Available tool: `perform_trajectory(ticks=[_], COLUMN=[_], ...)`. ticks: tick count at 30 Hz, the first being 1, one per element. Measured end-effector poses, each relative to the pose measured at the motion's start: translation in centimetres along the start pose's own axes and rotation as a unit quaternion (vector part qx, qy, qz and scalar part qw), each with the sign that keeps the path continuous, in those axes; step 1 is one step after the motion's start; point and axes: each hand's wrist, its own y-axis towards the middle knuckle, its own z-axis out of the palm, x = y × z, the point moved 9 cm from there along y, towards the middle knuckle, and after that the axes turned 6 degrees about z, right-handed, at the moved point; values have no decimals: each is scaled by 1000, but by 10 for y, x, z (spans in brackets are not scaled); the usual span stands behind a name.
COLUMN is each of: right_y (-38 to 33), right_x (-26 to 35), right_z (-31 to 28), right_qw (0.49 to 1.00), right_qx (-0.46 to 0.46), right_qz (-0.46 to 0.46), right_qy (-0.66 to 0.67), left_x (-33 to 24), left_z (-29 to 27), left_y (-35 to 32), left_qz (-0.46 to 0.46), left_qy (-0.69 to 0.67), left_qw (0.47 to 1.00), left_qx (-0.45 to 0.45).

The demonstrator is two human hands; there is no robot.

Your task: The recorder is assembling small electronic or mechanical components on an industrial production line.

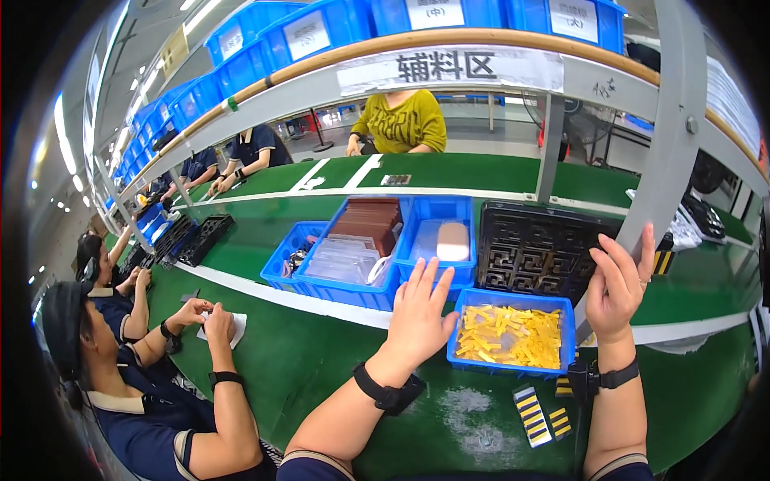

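My left hand (419, 314) is raised with its fingers apart and holds nothing. It is in front of a blue bin (461, 274) with a pale pink rounded piece (453, 241) in it. My right hand (616, 290) has its fingers stretched up beside the right edge of a black patterned tray (533, 250) and the grey post. Whether its fingertips touch either one I cannot tell. Between my hands sits a shallow blue bin (507, 371) of small yellow strips (507, 333). Below it lie a white card with black and yellow stripes (532, 417) and a smaller striped piece (561, 422).
Left of these, a blue bin (346, 297) holds brown and clear flat cases (361, 228). The grey post (670, 160) and a shelf of blue bins (317, 34) stand over the green bench (297, 369). A co-worker (172, 393) sits close at left; others work farther away.
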Motion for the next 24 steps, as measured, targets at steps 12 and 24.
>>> perform_trajectory(ticks=[12,24], right_y=[2,4], right_x=[1,4], right_z=[2,1], right_qw=[1000,1000], right_qx=[7,13], right_qz=[-5,0], right_qy=[-8,-13], left_x=[63,116], left_z=[-35,-12], left_y=[3,-18], left_qz=[-69,-127], left_qy=[-73,77], left_qw=[988,982], left_qx=[-118,-117])
